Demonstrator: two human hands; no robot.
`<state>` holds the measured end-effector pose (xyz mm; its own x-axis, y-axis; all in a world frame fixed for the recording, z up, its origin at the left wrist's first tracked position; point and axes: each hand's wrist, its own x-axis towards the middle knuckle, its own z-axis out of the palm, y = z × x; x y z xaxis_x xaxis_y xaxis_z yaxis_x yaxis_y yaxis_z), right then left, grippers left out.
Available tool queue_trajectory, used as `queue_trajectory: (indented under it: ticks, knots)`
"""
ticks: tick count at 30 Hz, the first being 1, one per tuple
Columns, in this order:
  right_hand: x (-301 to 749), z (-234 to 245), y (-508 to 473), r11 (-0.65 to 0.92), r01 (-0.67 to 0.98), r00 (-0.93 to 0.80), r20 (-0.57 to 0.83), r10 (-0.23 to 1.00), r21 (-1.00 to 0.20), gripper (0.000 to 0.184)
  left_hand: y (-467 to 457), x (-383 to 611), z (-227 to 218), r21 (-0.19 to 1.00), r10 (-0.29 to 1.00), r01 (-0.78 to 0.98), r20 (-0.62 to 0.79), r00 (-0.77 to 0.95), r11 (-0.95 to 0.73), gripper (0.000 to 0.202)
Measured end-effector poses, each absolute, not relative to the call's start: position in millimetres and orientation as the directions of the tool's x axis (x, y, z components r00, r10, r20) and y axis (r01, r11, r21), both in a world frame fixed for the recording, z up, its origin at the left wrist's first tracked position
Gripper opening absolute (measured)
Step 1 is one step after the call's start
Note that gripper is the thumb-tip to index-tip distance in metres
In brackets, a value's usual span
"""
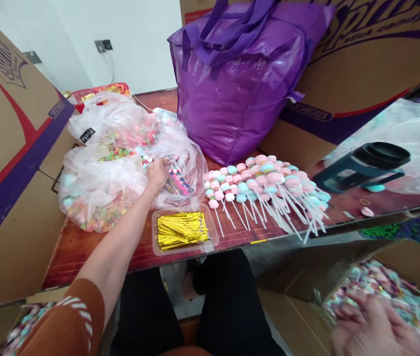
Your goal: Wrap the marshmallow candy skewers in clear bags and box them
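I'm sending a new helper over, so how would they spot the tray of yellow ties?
Find the large purple bag at the back of the table. Come down to the near edge, just left of the pastel marshmallow skewers. There sits a shallow clear tray of thin, shiny yellow ties, bold against the skewers' pale pinks and blues.

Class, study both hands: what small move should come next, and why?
Probably, the left hand should lift out one of the wrappers: it is right at them, and the sweets on sticks look bare. The right hand is away at the box.
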<state>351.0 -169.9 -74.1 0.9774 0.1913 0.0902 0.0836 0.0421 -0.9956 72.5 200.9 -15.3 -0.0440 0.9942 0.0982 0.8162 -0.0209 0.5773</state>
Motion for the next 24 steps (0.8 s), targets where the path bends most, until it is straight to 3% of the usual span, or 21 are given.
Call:
queue_trajectory:
  ticks: [2,3,6,9,11,13,16,19,21,24]
  knots:
    - [318.6,-51.9,-149.2,0.077,0.134,0.978,0.144,0.148,-0.988,0.014,194.0,69.7,-11.1,0.6,0.99,0.8,0.126,-0.067,-0.022,0.017]
    - [301.9,-40.7,-139.4,0.052,0.177,0.961,0.184,0.208,-0.983,0.016,187.2,69.2,-8.1,0.637,0.986,0.77,0.148,-0.075,-0.037,0.018]
    - [252.0,-13.9,-109.6,0.016,0.219,0.81,0.191,0.554,-0.976,0.024,149.3,73.8,2.5,0.848,0.973,0.504,0.224,-0.059,-0.165,0.015]
    - [204.1,-1.0,-75.7,0.127,0.045,0.614,0.127,0.779,-0.991,0.03,90.6,85.9,12.5,0.955,0.969,0.17,0.248,-0.001,-0.244,0.015]
    - [176.2,1.0,-53.6,0.184,-0.049,0.564,0.125,0.816,-0.982,0.039,50.8,94.4,16.8,0.968,0.968,0.048,0.25,-0.036,-0.248,0.016]
    - [155.0,-0.5,-37.1,0.212,-0.143,0.552,0.1,0.828,-0.967,0.03,19.5,99.9,17.7,0.977,0.975,-0.051,0.201,-0.095,-0.207,0.015]
    - [139.8,-5.7,-27.8,0.203,-0.241,0.601,0.018,0.799,-0.949,0.021,-4.4,99.5,12.9,0.952,0.979,-0.287,0.056,-0.194,-0.111,0.022]
    - [143.0,-10.5,-31.7,0.205,-0.272,0.599,0.001,0.8,-0.94,0.02,-7.2,90.0,6.5,0.799,0.975,-0.577,-0.222,-0.025,0.167,0.032]
    - [150.7,-12.9,-36.2,0.187,-0.28,0.537,0.007,0.844,-0.942,0.019,-4.6,82.6,4.5,0.668,0.925,-0.654,-0.353,0.142,0.355,0.035]
    - [161.2,-16.4,-41.1,0.136,-0.24,0.454,0.013,0.891,-0.961,0.02,-2.3,77.8,4.3,0.618,0.895,-0.667,-0.41,0.179,0.416,0.035]
